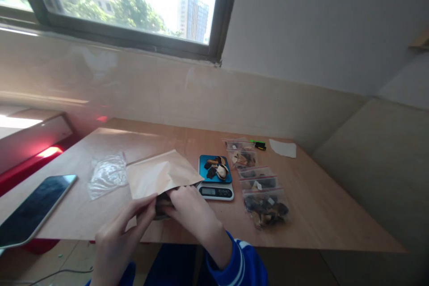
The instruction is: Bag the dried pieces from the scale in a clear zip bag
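A brown paper bag (161,172) lies tilted on the table with its mouth toward me. My left hand (125,223) is closed on the near edge of its mouth, thumb and fingers pinching the paper. At the mouth, my right hand (191,208) has curled fingers dipping inside; their tips and whatever they grip are hidden. Dark contents show faintly between the hands. Just beyond my right hand stands a small digital scale (216,191) with a blue platform. Dried brown and pale pieces (219,170), looking like dried mushroom slices, rest on that platform.
Right of the scale lie several clear zip bags (266,208) holding similar dried pieces. Behind them are a black and green pen-like tool (258,145) and white paper (283,148). To the left lie a clear plastic bag (107,174) and a tablet (38,208) near the edge.
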### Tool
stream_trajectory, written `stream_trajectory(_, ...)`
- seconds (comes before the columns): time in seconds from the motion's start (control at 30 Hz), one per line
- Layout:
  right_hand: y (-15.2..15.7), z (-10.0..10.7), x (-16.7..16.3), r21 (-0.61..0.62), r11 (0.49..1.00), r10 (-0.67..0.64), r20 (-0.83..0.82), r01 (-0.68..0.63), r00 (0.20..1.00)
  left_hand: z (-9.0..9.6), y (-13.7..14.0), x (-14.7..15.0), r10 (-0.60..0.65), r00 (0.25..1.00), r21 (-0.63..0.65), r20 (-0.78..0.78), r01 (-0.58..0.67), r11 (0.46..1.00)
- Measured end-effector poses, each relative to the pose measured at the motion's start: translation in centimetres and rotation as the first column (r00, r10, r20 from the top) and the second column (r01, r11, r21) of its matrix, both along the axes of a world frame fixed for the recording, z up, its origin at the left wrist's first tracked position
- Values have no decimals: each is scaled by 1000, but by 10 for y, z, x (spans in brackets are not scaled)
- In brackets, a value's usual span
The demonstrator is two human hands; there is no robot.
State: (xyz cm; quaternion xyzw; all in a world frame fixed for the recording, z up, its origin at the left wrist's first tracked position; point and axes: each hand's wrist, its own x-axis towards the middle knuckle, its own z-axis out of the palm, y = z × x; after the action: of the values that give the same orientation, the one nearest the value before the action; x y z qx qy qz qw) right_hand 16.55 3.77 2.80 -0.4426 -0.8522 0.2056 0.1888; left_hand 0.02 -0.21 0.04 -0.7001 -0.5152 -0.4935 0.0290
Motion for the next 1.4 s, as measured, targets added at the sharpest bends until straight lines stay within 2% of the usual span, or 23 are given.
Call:
stream_trajectory(0.07,-7,11,4,-25,1000,-4,56,5,998,0,-2,1,68,997,-10,38,-68,998)
stream_trajectory(0.1,-10,17,6,-44,999,16,33,-15,999,0,-4,2,92,994,-26,66,-90,996)
stream_trajectory(0.23,-21,37,25,-87,984,133,-208,-154,969,2,-8,8,169,940,-170,295,-122,978)
stream_trajectory(0.33,-24,41,41,-109,976,142,-320,-186,937,3,-5,12,189,893,-229,408,-100,968)
stream_trajectory(0.43,-18,32,53,-101,987,78,-386,-127,919,-3,7,14,12,932,-256,362,87,963)
stream_trajectory(0.53,-8,13,64,-165,983,0,-427,-78,904,-21,20,15,-256,944,-352,209,317,881)
stream_trajectory(0.57,-5,6,68,-182,982,-38,-431,-46,902,-29,24,15,-331,934,-371,138,358,857)
stream_trajectory(0.63,4,-8,79,-168,983,-141,-407,77,903,-45,28,14,-371,927,-386,50,361,849)
stream_trajectory(0.73,24,-25,95,-61,958,-286,-315,281,905,-66,30,11,-330,943,-423,-30,287,859)
stream_trajectory(0.83,49,-36,104,37,924,-364,-216,380,906,-84,29,6,-319,938,-464,-137,224,857)
stream_trajectory(0.9,62,-41,105,86,917,-375,-155,391,914,-93,28,2,-340,920,-493,-195,208,845)
stream_trajectory(1.0,72,-44,101,134,932,-330,-74,337,941,-101,27,-4,-374,899,-529,-227,208,823)
stream_trajectory(1.17,79,-47,95,168,954,-258,38,249,965,-101,31,-15,-391,898,-534,-204,233,813)
stream_trajectory(1.4,119,-36,99,152,948,-301,151,279,942,-103,36,-23,-376,910,-545,-175,228,807)
